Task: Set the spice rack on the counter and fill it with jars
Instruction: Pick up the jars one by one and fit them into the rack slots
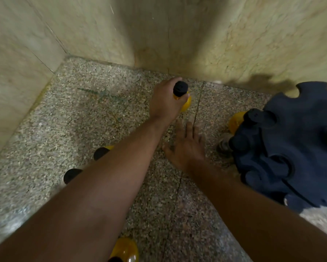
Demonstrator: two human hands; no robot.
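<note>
Speckled granite tabletop (pixel 83 120) meets beige walls (pixel 234 35) in a corner, the left hand (pixel 163 104) gripping a yellow jar (pixel 186 104) at 12 o'clock, the right hand (pixel 187 148) spread open near the blue rack (pixel 295 157) at 3 o'clock.

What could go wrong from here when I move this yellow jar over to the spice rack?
1. Your left hand holds the yellow jar high, by the neck under its cap; with that grip it might swing or slip.
2. Your left forearm passes over a black-capped jar and a second jar; a low sweep could topple them.
3. Your right hand is spread open between the jar and the spice rack, possibly blocking the way.
</note>
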